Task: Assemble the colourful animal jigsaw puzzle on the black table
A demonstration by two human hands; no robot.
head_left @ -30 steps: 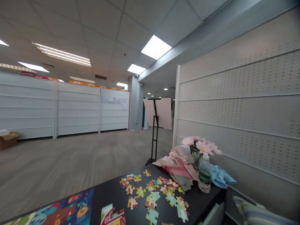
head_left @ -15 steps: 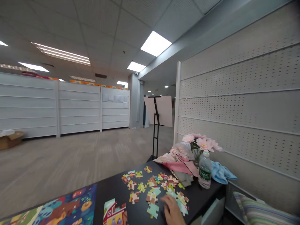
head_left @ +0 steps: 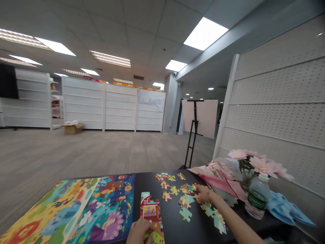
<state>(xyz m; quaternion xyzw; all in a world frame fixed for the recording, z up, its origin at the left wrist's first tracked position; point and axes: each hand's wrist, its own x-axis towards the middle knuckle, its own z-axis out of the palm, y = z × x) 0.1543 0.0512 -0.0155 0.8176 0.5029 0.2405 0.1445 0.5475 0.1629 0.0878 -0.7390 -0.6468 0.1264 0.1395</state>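
My right hand (head_left: pixel 204 194) reaches in from the right, its fingertips bent down on the loose jigsaw pieces (head_left: pixel 184 201) at a piece by the pile's far right side. Low in the view, my left hand (head_left: pixel 140 231) curls over the lower left of a partly joined jigsaw (head_left: pixel 150 210) showing a red barn. A green bit shows between its fingers, at the jigsaw's lower part. More loose pieces (head_left: pixel 214 215) lie under and beside my right forearm. To the left, a colourful jigsaw picture (head_left: pixel 111 200) with animals lies flat on the black table (head_left: pixel 172 230).
Pink flowers (head_left: pixel 261 164) in a vase, a water bottle (head_left: pixel 257 196), wrapping paper (head_left: pixel 220 179) and a blue cloth (head_left: pixel 286 206) stand at the table's right. Behind are an easel (head_left: pixel 194 132), a pegboard panel (head_left: pixel 276 112), white shelving (head_left: pixel 119 108) and a cardboard box (head_left: pixel 73 128).
The view has swung left and shows more of the picture. My right hand has moved farther over the loose pieces, to their far right. My left hand has come into view at the barn jigsaw.
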